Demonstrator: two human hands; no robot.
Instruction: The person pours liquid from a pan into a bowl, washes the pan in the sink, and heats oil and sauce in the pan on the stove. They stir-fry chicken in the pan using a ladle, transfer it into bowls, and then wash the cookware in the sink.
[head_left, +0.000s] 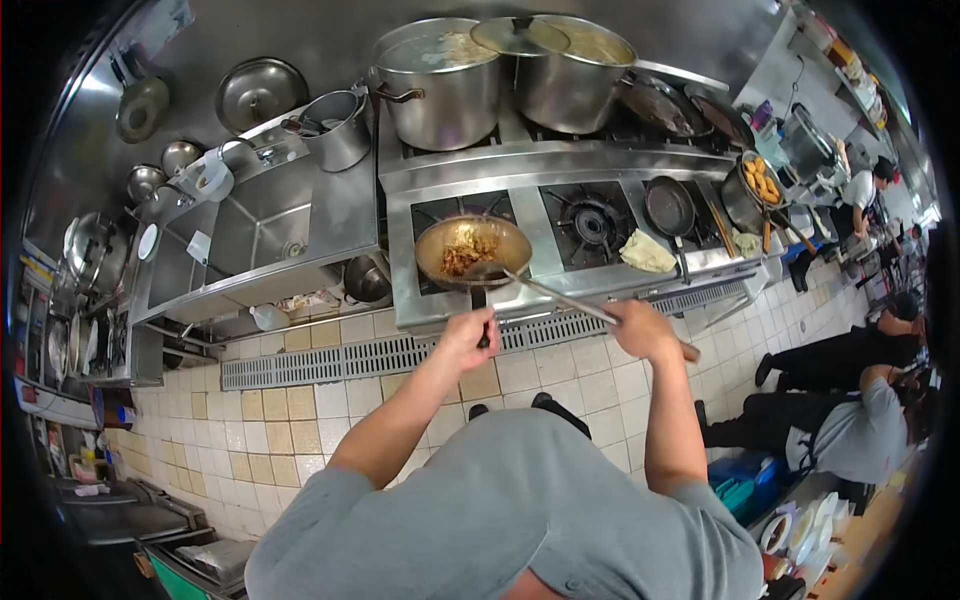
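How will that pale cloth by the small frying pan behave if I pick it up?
The pale cloth will probably droop, since it lies in soft folds. It's likely light for its size, unless wet, which I can't tell. It might brush the handle of the small frying pan, close beside it.

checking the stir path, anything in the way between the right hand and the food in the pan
Only the near rim of the pan; the ladle in the right hand already reaches over it to the food. Nothing else visible stands between.
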